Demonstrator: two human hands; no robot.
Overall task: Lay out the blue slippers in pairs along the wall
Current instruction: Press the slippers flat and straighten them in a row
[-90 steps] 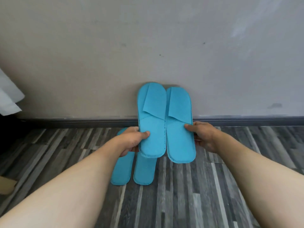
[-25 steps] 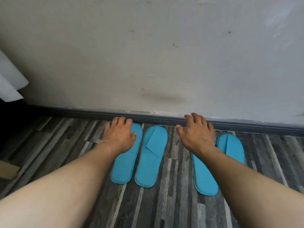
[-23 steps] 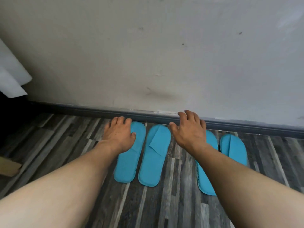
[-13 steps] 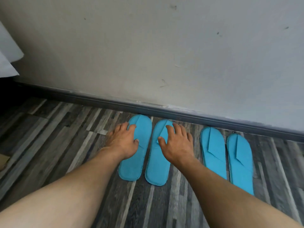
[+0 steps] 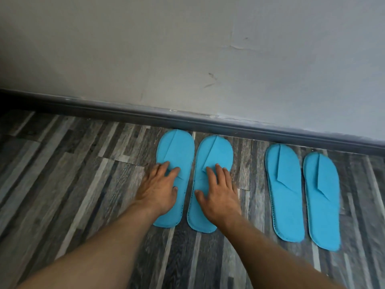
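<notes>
Two pairs of flat blue slippers lie on the floor with their toes toward the wall (image 5: 187, 49). The left pair consists of one slipper (image 5: 177, 147) and its mate (image 5: 216, 149) side by side. My left hand (image 5: 158, 188) rests flat on the left one, fingers spread. On its mate my right hand (image 5: 218, 192) presses flat, also with fingers apart. The right pair (image 5: 285, 184) (image 5: 323, 197) lies untouched a little further right, close to the dark skirting board (image 5: 229, 124).
The floor (image 5: 73, 174) is grey wood-pattern planks. The skirting board runs diagonally from upper left down to the right. A dark corner sits at the far left edge.
Earlier I held one pair up against the wall; it now lies at the right. My right hand has moved left onto the left pair, and both hands have slid back toward the heels.
</notes>
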